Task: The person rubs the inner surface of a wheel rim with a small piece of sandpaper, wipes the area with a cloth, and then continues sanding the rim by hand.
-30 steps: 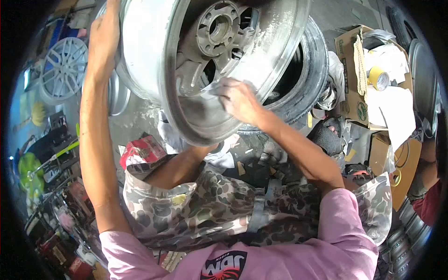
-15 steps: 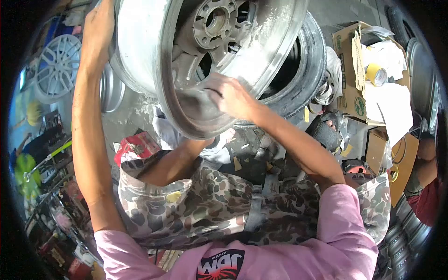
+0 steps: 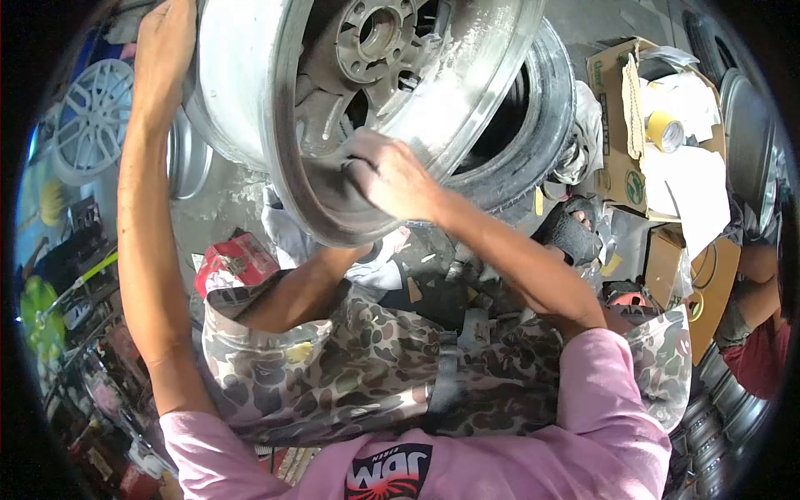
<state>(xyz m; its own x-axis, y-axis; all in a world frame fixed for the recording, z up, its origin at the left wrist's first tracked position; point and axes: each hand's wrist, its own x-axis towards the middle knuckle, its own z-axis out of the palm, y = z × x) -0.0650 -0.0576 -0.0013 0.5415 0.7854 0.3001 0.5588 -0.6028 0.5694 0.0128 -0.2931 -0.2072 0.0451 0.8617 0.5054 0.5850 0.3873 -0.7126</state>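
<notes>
A large metal wheel rim (image 3: pixel 233 92) stands tilted in front of me, its dusty inner barrel facing me. At the rim's left edge, near the top of the view, my left hand (image 3: pixel 167 33) grips it with bent fingers. Inside the lower barrel, my right hand (image 3: pixel 387 175) is closed and presses on the inner surface. Something dark shows at its fingers, too blurred to make out. Behind the rim lies a black tire (image 3: pixel 554 108) with dusty sidewalls.
At right, a cardboard box (image 3: pixel 617 142) holds papers and a yellow tape roll (image 3: pixel 665 132). A red box (image 3: pixel 237 265) sits by my left knee. Another spoked rim (image 3: pixel 96 121) stands at left. Part of another person's arm (image 3: pixel 754 292) shows at far right.
My right hand has shifted slightly left along the inner barrel. The whole view has moved a little, so most things appear slightly further left.
</notes>
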